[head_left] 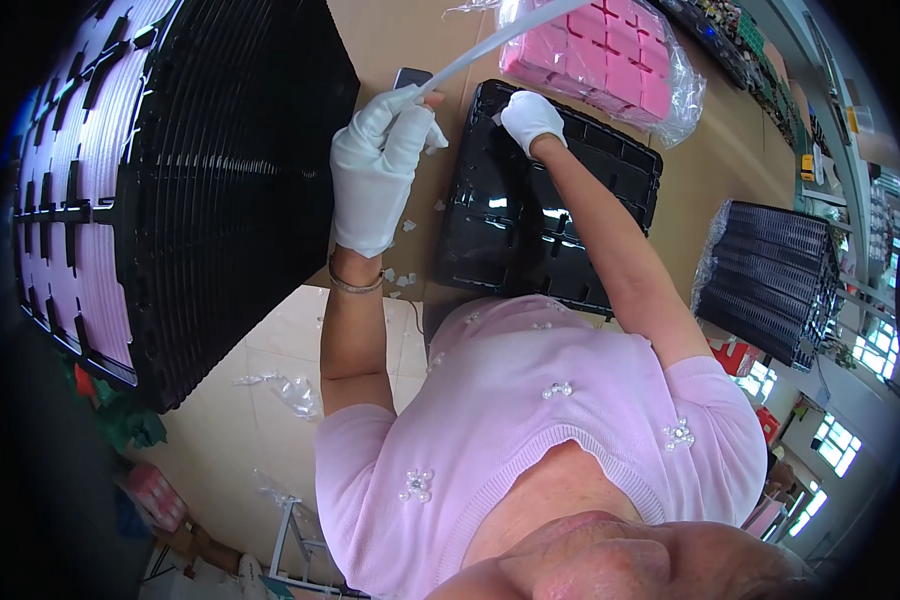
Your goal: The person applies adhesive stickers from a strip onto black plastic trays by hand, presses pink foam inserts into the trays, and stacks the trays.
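My left hand, in a white glove with a bare fingertip showing, pinches the end of a long, narrow white strip. The strip rises away to the upper right. In front of my body lies a black plastic tray with a glossy, moulded surface. At its far left corner rests my right hand, also gloved in white, its fingers curled in against the edge. What those fingers hold, if anything, is mostly hidden. Small white scraps are scattered left of the tray.
A tall stack of black trays stands close on the left. Pink foam trays in clear plastic lie beyond the black tray. Another stack of black trays is at the right. A small dark box sits behind my left hand.
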